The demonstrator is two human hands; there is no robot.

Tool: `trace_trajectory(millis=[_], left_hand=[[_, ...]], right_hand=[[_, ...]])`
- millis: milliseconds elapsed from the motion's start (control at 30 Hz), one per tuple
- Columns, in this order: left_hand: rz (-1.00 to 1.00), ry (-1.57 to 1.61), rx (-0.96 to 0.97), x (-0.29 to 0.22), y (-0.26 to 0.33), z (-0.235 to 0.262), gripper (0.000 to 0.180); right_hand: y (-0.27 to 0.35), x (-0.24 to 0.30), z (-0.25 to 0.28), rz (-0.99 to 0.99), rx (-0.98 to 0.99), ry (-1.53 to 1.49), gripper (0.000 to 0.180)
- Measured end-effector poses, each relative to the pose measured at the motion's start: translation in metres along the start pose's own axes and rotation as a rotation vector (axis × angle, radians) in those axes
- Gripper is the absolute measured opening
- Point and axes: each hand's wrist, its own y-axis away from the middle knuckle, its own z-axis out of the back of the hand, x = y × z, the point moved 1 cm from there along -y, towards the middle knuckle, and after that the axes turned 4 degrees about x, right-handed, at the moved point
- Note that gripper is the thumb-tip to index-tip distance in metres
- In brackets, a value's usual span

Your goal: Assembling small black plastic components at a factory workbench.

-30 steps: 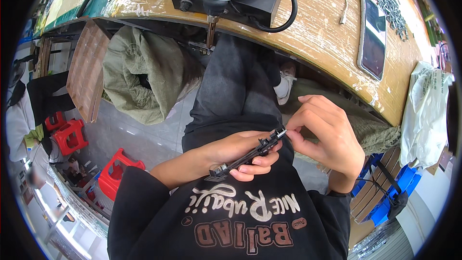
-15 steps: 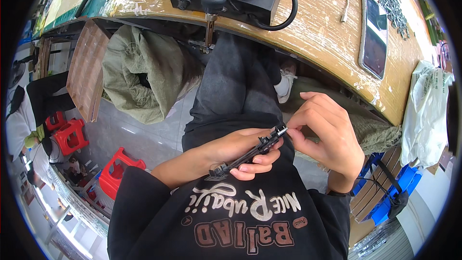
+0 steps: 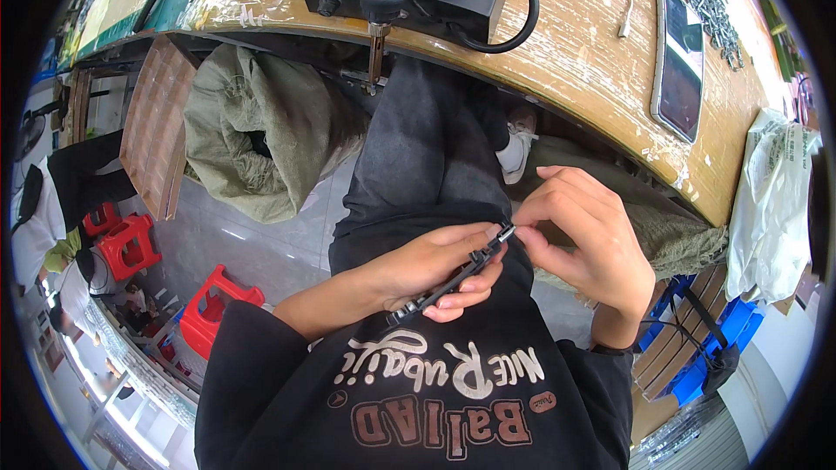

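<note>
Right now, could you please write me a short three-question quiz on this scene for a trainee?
1. True or false: the left hand lies around a slim dark part.
2. Where do the right hand's fingertips meet that part? A) its far metal tip B) its middle C) nowhere
3. What flat dark device lies on the wooden bench near the right edge?

Key
1. True
2. A
3. A phone, screen up.
</note>
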Motion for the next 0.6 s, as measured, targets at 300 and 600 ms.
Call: trace_trajectory(millis=[300, 600], left_hand=[[-0.178, -0.107, -0.093, -0.008, 0.004, 0.008, 0.019], [-0.354, -0.123, -0.007, -0.018, 0.026, 0.036, 0.019]], right_hand=[[0.0, -0.019, -0.015, 0.074, -0.025, -0.084, 0.022], [-0.022, -0.021, -0.056, 0.046, -0.281, -0.31, 0.018]])
